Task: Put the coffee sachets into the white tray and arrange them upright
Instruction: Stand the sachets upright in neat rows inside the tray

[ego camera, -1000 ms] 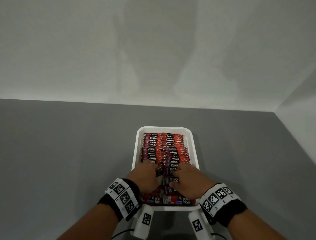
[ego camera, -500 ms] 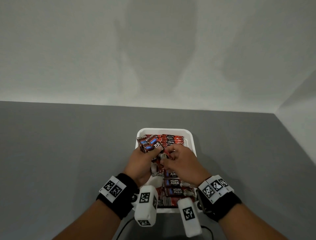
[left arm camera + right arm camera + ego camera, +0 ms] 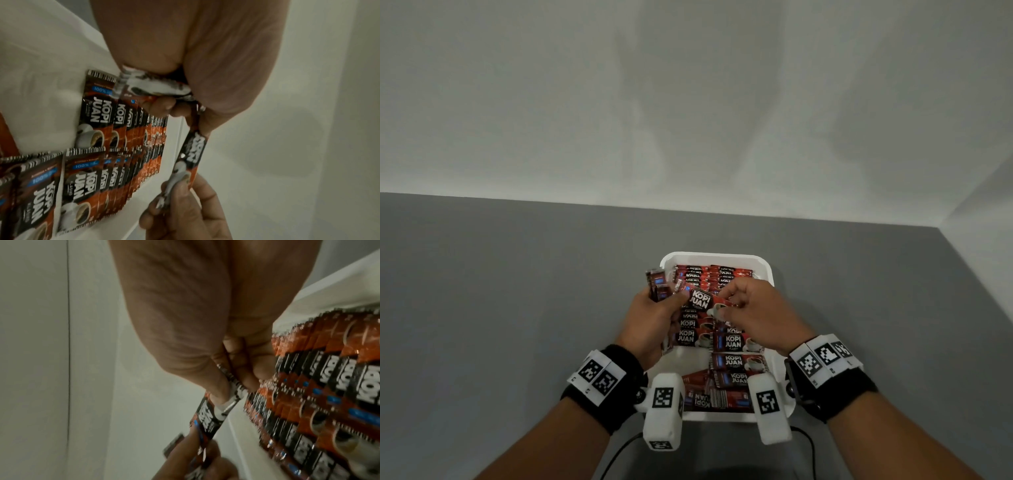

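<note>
Seemingly red-black coffee sachets [image 3: 702, 301], "KOPI JUAN".

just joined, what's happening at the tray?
A person is sorting Kopi Juan coffee sachets into a white tray. The left hand holds a small bunch of sachets, while the right hand pinches one end of a single sachet stretched between both hands above the tray. Rows of sachets already stand at the far end; several at the near end lie flat.
</note>
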A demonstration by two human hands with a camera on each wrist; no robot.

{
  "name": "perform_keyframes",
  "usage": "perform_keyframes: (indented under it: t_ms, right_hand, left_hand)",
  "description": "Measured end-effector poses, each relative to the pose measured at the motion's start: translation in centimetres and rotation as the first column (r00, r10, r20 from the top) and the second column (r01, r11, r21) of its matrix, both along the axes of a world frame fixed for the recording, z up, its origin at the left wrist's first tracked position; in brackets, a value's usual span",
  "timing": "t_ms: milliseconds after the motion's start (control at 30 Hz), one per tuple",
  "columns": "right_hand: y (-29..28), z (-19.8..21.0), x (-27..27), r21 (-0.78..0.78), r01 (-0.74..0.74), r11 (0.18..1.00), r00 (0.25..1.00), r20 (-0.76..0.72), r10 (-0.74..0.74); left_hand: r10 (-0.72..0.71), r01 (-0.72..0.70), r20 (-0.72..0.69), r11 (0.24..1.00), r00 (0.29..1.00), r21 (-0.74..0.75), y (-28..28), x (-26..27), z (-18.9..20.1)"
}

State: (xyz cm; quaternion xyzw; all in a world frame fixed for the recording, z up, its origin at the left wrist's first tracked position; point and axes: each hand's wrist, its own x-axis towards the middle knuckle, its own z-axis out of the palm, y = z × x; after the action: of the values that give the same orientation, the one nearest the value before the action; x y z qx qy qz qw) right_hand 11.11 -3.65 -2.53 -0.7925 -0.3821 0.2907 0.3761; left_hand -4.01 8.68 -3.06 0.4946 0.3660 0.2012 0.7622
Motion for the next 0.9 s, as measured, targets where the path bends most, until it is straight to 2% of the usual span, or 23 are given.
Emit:
perform_keyframes:
  t_ms: [133, 233, 467, 600, 700, 800, 833, 900]
  right_hand:
    - [0.2, -1.5, 0.7, -0.213, -0.116, 0.970, 0.975, 0.164, 0.152]
    - [1.3, -3.2, -0.2, -0.324, -0.180, 0.929, 0.949, 0.191, 0.250]
    - [3.6, -5.2, -1.8, -0.413, -0.204, 0.888, 0.922, 0.224, 0.316]
    - [3.9, -5.4, -2.0, -0.451, -0.226, 0.864, 0.876, 0.294, 0.382]
    - [3.6, -5.2, -2.0, -0.416, -0.205, 0.886, 0.890, 0.298, 0.346]
    - [3.0, -4.1, -1.5, -0.254, -0.109, 0.961, 0.954, 0.244, 0.173]
    - [2.6, -3.5, -1.3, -0.181, -0.082, 0.980, 0.977, 0.181, 0.115]
    - [1.8, -2.2, -1.3, -0.051, -0.040, 0.998, 0.998, -0.051, 0.037]
  left_hand:
    - [0.179, -0.185, -0.073, 0.979, 0.981, -0.082, 2.3, -0.6, -0.9]
    - [0.221, -0.233, -0.096, 0.962, 0.970, -0.139, 2.8, -0.7, -1.0]
    - [0.151, -0.159, -0.079, 0.981, 0.985, -0.111, 2.0, -0.6, -1.1]
    - [0.107, -0.113, -0.074, 0.991, 0.991, -0.068, 1.5, -0.7, -1.2]
    - [0.073, -0.075, -0.068, 0.996, 0.995, -0.037, 1.3, -0.7, -1.3]
    - [0.092, -0.094, -0.065, 0.995, 0.994, -0.027, 1.3, -0.6, -1.7]
    - [0.094, -0.096, -0.062, 0.995, 0.994, -0.029, 1.4, -0.5, -2.0]
    - [0.073, -0.075, -0.047, 0.996, 0.996, -0.038, 1.2, -0.1, -2.3]
